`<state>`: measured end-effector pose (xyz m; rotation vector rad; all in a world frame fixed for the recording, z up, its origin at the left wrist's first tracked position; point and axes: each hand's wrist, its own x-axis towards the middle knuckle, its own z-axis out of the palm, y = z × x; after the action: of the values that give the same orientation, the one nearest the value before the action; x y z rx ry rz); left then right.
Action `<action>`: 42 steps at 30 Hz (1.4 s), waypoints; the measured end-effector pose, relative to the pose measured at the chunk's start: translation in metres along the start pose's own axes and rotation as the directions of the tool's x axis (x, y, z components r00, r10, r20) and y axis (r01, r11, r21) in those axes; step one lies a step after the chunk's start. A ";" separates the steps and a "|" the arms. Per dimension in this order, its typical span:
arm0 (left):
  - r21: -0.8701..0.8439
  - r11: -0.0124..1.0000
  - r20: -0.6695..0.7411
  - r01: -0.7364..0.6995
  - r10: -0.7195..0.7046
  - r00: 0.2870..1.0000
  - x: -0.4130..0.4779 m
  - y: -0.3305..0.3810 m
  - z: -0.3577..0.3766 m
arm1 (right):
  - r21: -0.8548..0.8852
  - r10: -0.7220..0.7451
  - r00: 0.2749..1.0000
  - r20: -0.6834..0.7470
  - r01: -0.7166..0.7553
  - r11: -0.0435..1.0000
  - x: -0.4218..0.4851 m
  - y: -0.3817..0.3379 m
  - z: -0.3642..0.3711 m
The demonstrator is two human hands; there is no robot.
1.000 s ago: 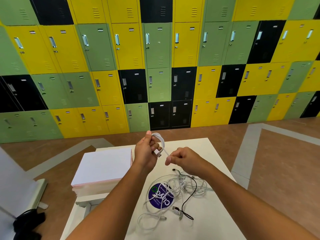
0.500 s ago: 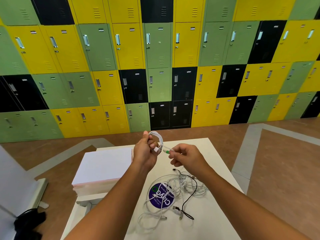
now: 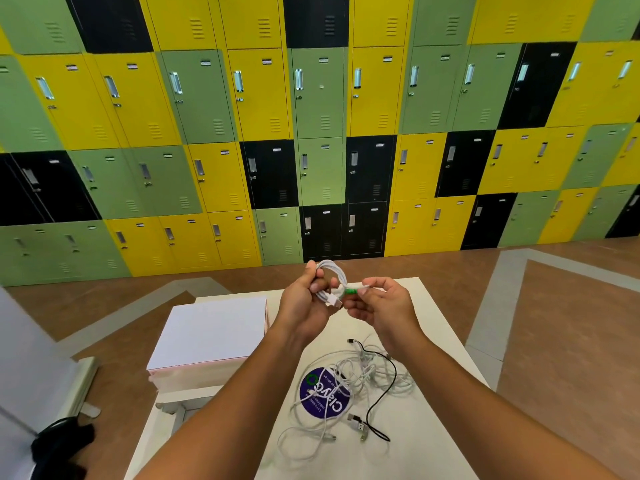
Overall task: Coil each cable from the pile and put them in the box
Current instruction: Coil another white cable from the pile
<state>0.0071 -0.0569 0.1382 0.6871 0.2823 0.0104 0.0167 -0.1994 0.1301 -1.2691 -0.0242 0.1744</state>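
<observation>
Directly ahead in the head view, your left hand (image 3: pixel 304 299) holds a thin white cable (image 3: pixel 334 271) wound into a small coil, raised above the far end of the table (image 3: pixel 433 427). Its fingers (image 3: pixel 320 285) are curled round the loops. Just beside it, your right hand (image 3: pixel 384 306) pinches the cable's loose end at a green band (image 3: pixel 350 291), fingers narrowed on it.

Below your hands, the pile (image 3: pixel 360 375) lies on the table: white cables tangled with one black cable (image 3: pixel 384 393), partly over a round purple sticker (image 3: pixel 322 393). A white box (image 3: pixel 207 334) sits just left of the table, and its top looks closed. Lockers (image 3: pixel 318 133) fill the wall behind.

The cable is probably light, limp and springy, so its loops may spring open if you slacken. Grip across all the loops together, not by the plug alone.
</observation>
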 end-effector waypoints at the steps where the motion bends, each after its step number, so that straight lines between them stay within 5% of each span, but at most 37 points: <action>1: -0.010 1.000 0.013 0.007 -0.007 1.000 0.000 -0.002 0.000 | 0.020 -0.005 1.000 -0.023 0.005 1.000 0.000 -0.001 0.002; 21: 0.090 0.993 0.085 -0.081 0.073 0.994 -0.003 -0.007 0.007 | 0.150 0.210 0.978 -0.011 -0.206 0.967 -0.004 -0.007 0.006; 28: 0.059 0.998 0.161 -0.036 0.026 0.987 -0.008 -0.005 0.010 | 0.115 0.147 0.983 -0.109 -0.135 0.984 0.000 -0.010 0.010; 34: 0.044 0.998 0.161 -0.045 0.037 0.986 -0.010 -0.004 0.014 | 0.204 0.168 0.986 -0.010 -0.163 0.965 -0.001 -0.010 0.009; 42: 0.116 0.987 0.117 -0.112 0.098 0.988 -0.008 -0.004 0.015 | 0.030 0.167 0.977 0.136 -0.172 0.985 -0.001 -0.015 0.003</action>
<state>0.0026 -0.0700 0.1486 0.8206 0.1404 0.0559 0.0176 -0.2007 0.1452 -1.2161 -0.0270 0.4051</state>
